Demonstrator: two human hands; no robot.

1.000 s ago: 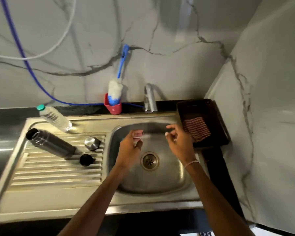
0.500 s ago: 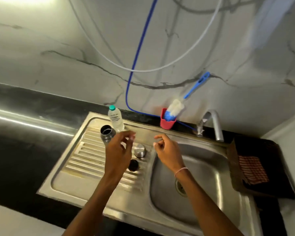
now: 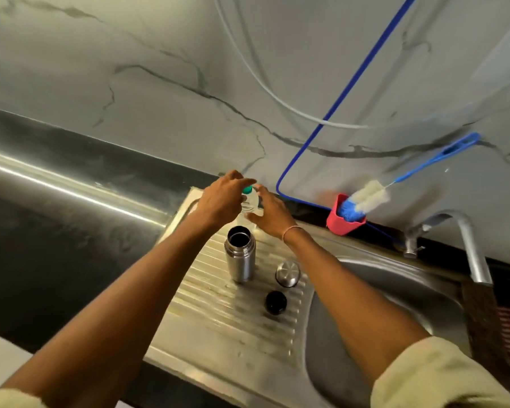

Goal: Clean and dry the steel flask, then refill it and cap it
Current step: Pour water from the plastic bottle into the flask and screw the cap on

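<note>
— Holding anything, that left hand (image 3: 223, 198)?

— Not that I can say. Its fingers are lightly bent and spread over the green cap (image 3: 247, 189) of the plastic water bottle (image 3: 251, 206). Whether the tips touch the cap, I cannot tell.

— And the right hand (image 3: 270, 214)?

— Wide open, with the fingers straight and fanned along the bottle's right side and the thumb low by the clear body. It looks very close, but the fingers are not wrapped round it. The bottle stands between the two sets of fingers.

— Where is the steel flask (image 3: 239, 256)?

— Upright on the ridged drainboard (image 3: 224, 328), just nearer the person than both sets of fingertips. It is below the gap between the wrists and apart from either hand. Its mouth is uncapped and dark inside.

— Its closures?

— The steel lid (image 3: 287, 273) sits on the drainboard to the right of the flask, well short of the right fingers. The black stopper (image 3: 275, 301) sits just beside it, nearer the person.

— Anything out past the fingers?

— To the right of the right fingertips a bottle brush (image 3: 368, 197) leans in a red holder (image 3: 343, 223) against the marble wall. A blue hose (image 3: 336, 98) runs down the wall beside it. Farther right, the tap (image 3: 468, 245) arches over the sink basin (image 3: 395, 325).
</note>
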